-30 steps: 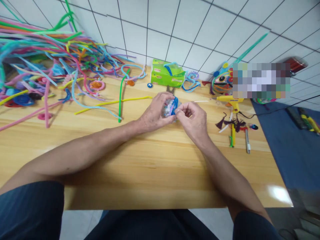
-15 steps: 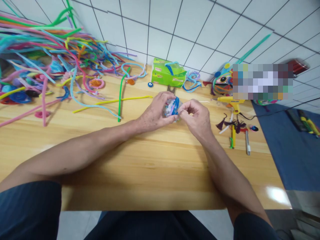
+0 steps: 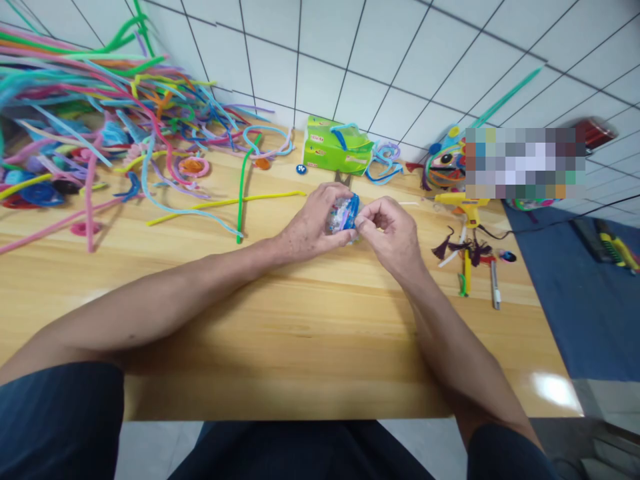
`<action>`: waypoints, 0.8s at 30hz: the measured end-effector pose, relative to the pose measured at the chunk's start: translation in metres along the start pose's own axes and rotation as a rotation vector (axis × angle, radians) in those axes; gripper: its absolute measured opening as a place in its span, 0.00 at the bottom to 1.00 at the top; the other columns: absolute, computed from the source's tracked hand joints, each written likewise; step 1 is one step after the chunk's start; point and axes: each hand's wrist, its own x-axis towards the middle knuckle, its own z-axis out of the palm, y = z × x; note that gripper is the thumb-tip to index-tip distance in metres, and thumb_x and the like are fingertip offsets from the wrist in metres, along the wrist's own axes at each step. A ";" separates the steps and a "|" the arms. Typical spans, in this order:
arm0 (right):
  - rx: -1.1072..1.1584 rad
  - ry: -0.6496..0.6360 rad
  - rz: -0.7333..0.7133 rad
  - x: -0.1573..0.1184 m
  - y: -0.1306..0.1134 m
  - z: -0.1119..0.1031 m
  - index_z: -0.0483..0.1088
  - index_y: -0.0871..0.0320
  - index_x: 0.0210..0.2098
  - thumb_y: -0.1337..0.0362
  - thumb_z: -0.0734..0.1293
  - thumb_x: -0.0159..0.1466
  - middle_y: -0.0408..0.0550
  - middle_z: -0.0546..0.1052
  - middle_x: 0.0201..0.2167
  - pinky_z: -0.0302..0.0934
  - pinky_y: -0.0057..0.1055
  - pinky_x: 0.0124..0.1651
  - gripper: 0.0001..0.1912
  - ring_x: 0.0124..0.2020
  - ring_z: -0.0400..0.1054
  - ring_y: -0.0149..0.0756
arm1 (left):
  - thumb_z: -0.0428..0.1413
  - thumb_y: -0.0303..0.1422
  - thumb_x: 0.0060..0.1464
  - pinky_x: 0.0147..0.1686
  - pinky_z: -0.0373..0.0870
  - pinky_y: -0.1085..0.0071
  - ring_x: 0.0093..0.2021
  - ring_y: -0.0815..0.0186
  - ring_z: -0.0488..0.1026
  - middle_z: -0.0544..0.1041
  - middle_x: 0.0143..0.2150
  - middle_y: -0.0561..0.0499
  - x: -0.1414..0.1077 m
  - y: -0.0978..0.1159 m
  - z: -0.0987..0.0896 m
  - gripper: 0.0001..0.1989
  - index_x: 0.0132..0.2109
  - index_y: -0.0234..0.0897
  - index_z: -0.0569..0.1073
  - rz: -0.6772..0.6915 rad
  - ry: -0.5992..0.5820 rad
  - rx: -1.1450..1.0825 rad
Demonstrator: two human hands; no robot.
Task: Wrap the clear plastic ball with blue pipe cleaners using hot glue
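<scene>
Ornament sits clasped in the left hand, probably for steadiness; the right hand pinches together beside it, anything held unclear.

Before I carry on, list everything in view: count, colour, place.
Clear-and-blue object: 1, in left hand
Pipe-cleaner pile: 1, multicoloured, far left
Green pipe cleaner: 1, crossing a yellow one
Packet: 1, green, by wall
Button-like disc: 1, blue, left of packet
Glue gun: 1, yellow, right
Tassels: several, dark, below glue gun
Slim tool: 1, silver, right
Decorated item with eye: 1, multicoloured, beside pixelated patch
Container: 1, dark red, upper right
Table: 1, light wood, beneath
Wall: 1, white tiles, behind
Smaller scraps: uncountable
Sleeves: 2, dark, lower corners
Left hand: 1, bare, centre
Right hand: 1, bare, fingertips at the object's edge
</scene>
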 end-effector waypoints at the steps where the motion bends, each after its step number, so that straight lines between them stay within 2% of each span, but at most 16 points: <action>1: -0.004 0.002 0.000 0.000 -0.001 0.000 0.71 0.51 0.30 0.66 0.68 0.61 0.42 0.75 0.31 0.64 0.37 0.39 0.04 0.32 0.68 0.36 | 0.65 0.50 0.64 0.69 0.70 0.45 0.67 0.46 0.72 0.74 0.65 0.38 0.000 0.000 0.000 0.30 0.65 0.44 0.66 -0.003 -0.003 -0.001; 5: -0.003 -0.013 0.029 0.000 -0.001 0.000 0.71 0.51 0.30 0.65 0.69 0.60 0.42 0.75 0.30 0.63 0.36 0.38 0.04 0.32 0.68 0.36 | 0.64 0.52 0.64 0.70 0.70 0.44 0.68 0.46 0.72 0.74 0.66 0.37 0.000 0.000 0.000 0.31 0.65 0.44 0.66 -0.014 -0.007 -0.008; 8: 0.101 -0.036 0.125 0.003 0.004 0.000 0.71 0.51 0.33 0.64 0.71 0.61 0.40 0.74 0.28 0.63 0.34 0.36 0.04 0.30 0.67 0.34 | 0.64 0.52 0.64 0.70 0.70 0.44 0.68 0.46 0.72 0.74 0.66 0.37 -0.001 0.000 0.000 0.31 0.66 0.44 0.66 -0.020 -0.001 -0.010; 12: 0.266 -0.076 0.204 0.008 0.016 -0.002 0.71 0.51 0.36 0.58 0.75 0.60 0.38 0.74 0.28 0.65 0.33 0.35 0.10 0.30 0.69 0.33 | 0.64 0.50 0.65 0.69 0.71 0.46 0.68 0.47 0.72 0.74 0.65 0.37 -0.002 -0.001 0.001 0.30 0.66 0.44 0.66 0.017 0.011 -0.008; 17: 0.389 -0.076 0.215 0.012 0.021 -0.006 0.73 0.52 0.35 0.52 0.80 0.59 0.39 0.76 0.28 0.66 0.31 0.35 0.15 0.31 0.70 0.32 | 0.64 0.48 0.66 0.69 0.71 0.47 0.68 0.48 0.72 0.73 0.66 0.36 -0.003 -0.001 0.000 0.31 0.67 0.41 0.65 0.043 0.011 0.012; 24: 0.336 -0.060 0.190 0.007 0.012 -0.001 0.73 0.52 0.36 0.57 0.78 0.58 0.37 0.73 0.27 0.62 0.30 0.33 0.13 0.28 0.66 0.30 | 0.64 0.49 0.66 0.69 0.71 0.47 0.68 0.48 0.72 0.73 0.66 0.36 -0.004 -0.001 0.000 0.31 0.68 0.43 0.65 0.027 0.016 -0.010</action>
